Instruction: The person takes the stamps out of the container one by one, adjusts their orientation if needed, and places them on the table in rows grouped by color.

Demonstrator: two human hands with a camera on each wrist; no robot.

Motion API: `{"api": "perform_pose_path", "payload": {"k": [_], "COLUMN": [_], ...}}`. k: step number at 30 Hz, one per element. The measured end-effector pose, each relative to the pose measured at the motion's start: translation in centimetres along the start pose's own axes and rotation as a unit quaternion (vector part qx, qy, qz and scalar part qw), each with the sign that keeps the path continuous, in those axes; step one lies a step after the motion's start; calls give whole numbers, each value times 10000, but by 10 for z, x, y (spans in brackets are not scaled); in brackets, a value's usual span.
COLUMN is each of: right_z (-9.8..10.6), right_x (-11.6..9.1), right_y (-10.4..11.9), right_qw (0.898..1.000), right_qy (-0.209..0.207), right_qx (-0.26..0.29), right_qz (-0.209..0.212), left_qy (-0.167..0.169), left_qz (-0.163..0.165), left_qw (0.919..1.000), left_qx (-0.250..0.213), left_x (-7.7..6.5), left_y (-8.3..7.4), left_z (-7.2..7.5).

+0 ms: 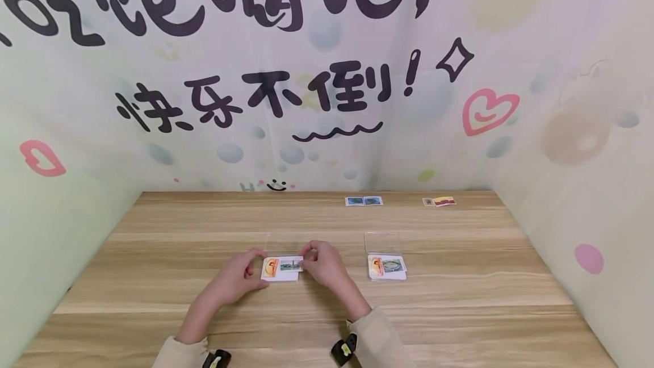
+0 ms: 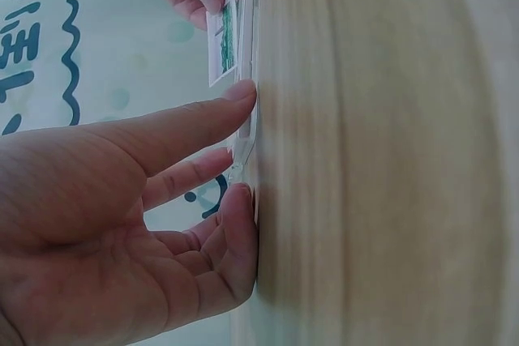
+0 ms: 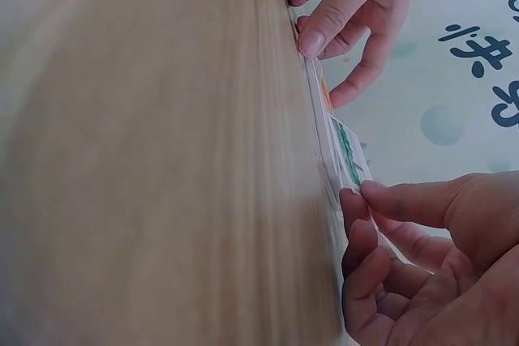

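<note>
"Where's the green-pictured card (image 1: 291, 264)?"
"At nine o'clock from the right hand (image 1: 323, 266), pinched between its thumb and finger."
"And the left hand (image 1: 236, 277)?"
"Thumb and finger apart, gripping the clear case (image 2: 246, 48) at its three o'clock."

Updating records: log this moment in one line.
right hand: pinches rectangular green-printed paper slip | left hand: touches clear rectangular plastic case

- Head view: bright, even, diffuse light; only faint, soft shadows on the table (image 1: 460, 311).
- Left wall (image 1: 56, 237) looks greenish, right wall (image 1: 552, 197) warmer.
- Both wrist views: dimmer, hazier; nearest wood grain smears out of focus.
- Left wrist view: soft dark shadow beside the left hand's (image 2: 105, 216) fingertips.
</note>
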State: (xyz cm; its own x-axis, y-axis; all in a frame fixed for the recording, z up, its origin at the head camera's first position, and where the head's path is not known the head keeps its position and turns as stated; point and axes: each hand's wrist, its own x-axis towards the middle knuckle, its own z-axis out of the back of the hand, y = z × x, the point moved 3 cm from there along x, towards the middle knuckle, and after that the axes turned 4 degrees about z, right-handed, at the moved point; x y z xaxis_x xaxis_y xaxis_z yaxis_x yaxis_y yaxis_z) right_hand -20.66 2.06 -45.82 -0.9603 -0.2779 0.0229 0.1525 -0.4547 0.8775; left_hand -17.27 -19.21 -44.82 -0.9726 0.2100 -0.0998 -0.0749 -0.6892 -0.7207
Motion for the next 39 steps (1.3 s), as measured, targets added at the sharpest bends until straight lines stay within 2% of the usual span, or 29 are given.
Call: {"api": "perform_pose_path", "payload": {"k": [12,26,39], "right_z": [2,6,10], "right_x": [1,1,3], "right_y": [0,0,0], "right_qw": [10000,9995,9993], "right_qy": [-28,-24,-39], "right_qx": [8,329,356], "right_qz": [4,-18,-65], "left_qy": [-39,34,15], "left_qz": [45,66,86], "left_qw": [10000,9999,10000], "left_qx": [27,-114,1], "left_x": [0,0,-2], "left_y": [0,-1,-4], "left_z": [-1,1,2]}}
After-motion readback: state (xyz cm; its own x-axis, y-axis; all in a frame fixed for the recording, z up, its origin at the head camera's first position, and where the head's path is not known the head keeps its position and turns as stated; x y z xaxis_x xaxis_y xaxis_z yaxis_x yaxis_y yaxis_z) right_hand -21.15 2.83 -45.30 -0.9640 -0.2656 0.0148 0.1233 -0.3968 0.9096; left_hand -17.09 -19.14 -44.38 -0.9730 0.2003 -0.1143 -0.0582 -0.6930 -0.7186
